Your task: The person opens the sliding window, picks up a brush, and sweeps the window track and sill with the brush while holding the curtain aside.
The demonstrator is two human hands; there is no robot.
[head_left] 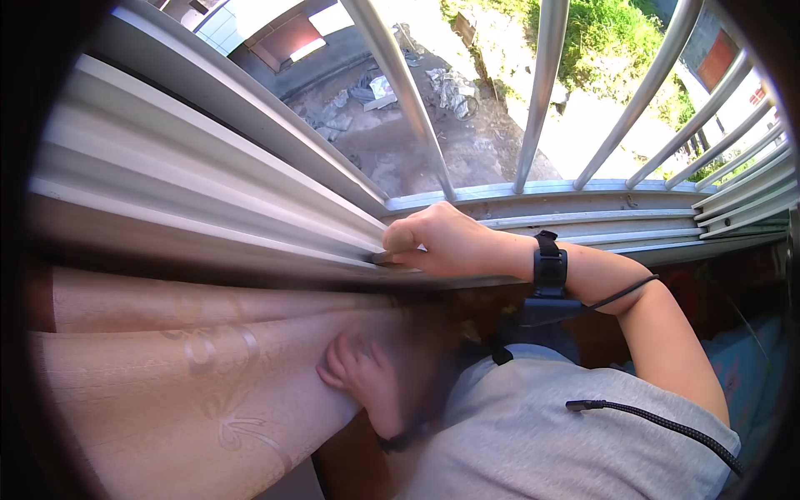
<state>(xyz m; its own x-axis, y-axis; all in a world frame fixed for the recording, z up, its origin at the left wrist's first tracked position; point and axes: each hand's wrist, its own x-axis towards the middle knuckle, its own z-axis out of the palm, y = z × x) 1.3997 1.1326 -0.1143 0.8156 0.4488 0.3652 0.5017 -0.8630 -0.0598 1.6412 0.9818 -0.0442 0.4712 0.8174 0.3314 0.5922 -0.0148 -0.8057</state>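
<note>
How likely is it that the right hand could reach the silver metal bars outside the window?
Probably yes: the right hand is at the pale, ribbed window frame, the silver bars stand beyond, and nothing visible blocks the way, though clear glass can't be ruled out.

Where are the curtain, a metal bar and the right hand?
Curtain (217,383), head view: its patterned cloth.
Metal bar (537,96), head view: its middle.
Right hand (442,240), head view: its back.
</note>
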